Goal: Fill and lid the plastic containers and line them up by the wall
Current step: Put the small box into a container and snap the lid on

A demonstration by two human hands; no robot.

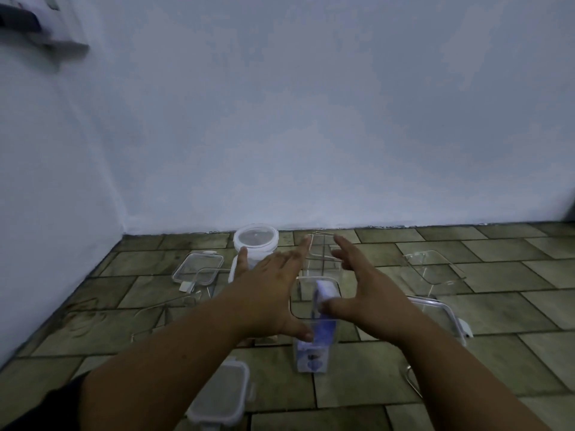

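A tall clear plastic container stands open on the tiled floor with a blue and white packet upright inside it. My left hand hovers at its left side, fingers spread, thumb near the front rim. At its right side is my right hand, fingers apart, with the thumb touching the top of the packet. Neither hand grips anything. A round white container with a clear lid and a second tall clear container stand farther back, close to the wall.
A flat clear lid lies at the left. An open clear container and a white-rimmed lid are at the right. A small lidded container sits near my left forearm. Faint clear containers lie at the left, hard to make out.
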